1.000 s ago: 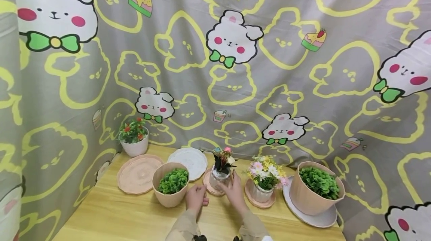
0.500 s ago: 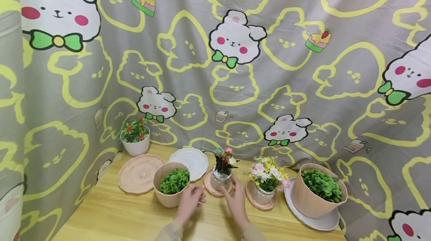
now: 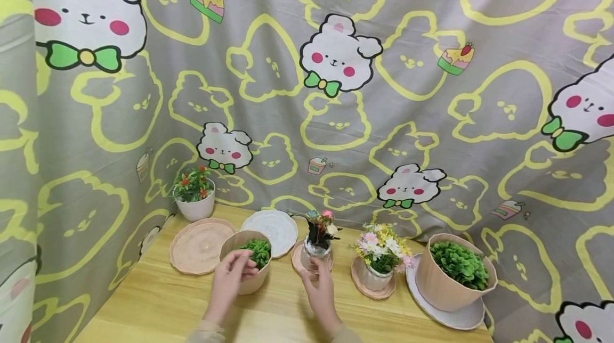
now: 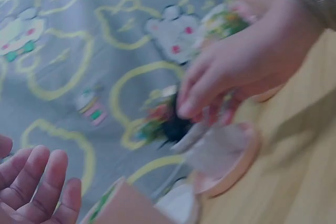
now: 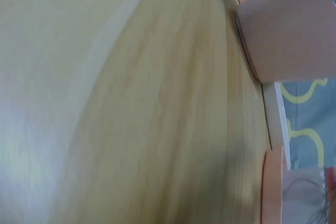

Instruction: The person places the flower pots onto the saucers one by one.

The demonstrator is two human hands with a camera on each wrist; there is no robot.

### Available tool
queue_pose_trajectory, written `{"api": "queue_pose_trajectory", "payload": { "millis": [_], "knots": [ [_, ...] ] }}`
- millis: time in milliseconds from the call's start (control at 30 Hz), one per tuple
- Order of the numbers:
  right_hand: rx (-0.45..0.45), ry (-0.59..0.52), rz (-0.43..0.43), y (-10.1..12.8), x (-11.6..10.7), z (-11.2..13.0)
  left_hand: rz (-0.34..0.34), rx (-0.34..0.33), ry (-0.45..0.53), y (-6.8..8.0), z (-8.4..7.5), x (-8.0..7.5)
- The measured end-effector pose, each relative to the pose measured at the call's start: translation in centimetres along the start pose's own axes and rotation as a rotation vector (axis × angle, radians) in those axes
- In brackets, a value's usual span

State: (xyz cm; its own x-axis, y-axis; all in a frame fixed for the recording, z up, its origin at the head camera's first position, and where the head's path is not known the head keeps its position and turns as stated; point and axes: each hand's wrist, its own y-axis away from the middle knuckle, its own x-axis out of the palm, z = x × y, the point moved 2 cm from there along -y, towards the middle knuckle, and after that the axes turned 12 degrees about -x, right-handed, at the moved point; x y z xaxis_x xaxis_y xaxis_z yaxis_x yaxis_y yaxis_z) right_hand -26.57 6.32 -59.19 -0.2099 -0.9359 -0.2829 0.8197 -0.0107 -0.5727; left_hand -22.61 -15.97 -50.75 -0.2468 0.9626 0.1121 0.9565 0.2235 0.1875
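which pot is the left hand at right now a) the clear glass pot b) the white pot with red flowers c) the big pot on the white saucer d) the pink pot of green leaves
d: in the head view the left hand has its fingers on the rim of the pink pot of green leaves, next to the empty pink saucer.

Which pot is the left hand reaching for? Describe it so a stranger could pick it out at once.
On the wooden table, look at the row of pots before the cartoon curtain. The left hand reaches at the pink pot left of centre, beside two bare saucers. It holds only green leaves, no flowers, and unlike the larger pink pot at the right it stands straight on the table, with no saucer.
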Motion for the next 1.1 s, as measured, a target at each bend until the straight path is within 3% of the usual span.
{"api": "queue_pose_trajectory", "payload": {
  "millis": [167, 300, 467, 633, 833, 1100],
  "knots": [
    [0.048, -0.076, 0.005, 0.4, 1.2, 1.6, -0.108, -0.011, 0.096, -0.5, -0.3, -3.7],
    [0.113, -0.080, 0.042, 0.2, 1.7, 3.6, -0.228, -0.031, 0.193, -1.6, 0.4, -6.5],
    [0.168, -0.119, 0.056, -0.1, 3.0, 3.1, -0.362, -0.072, 0.186, -3.2, 2.3, -9.5],
    [0.138, -0.126, 0.055, 0.0, 4.1, 1.6, -0.475, -0.136, 0.113, -4.5, 4.2, -12.0],
    [0.095, -0.144, 0.056, 0.0, 4.3, 1.3, -0.552, -0.220, 0.001, -6.2, 6.0, -14.1],
    [0.120, -0.156, 0.046, -0.1, 4.4, 1.2, -0.533, -0.300, -0.124, -8.2, 8.1, -15.0]
  ]
}}
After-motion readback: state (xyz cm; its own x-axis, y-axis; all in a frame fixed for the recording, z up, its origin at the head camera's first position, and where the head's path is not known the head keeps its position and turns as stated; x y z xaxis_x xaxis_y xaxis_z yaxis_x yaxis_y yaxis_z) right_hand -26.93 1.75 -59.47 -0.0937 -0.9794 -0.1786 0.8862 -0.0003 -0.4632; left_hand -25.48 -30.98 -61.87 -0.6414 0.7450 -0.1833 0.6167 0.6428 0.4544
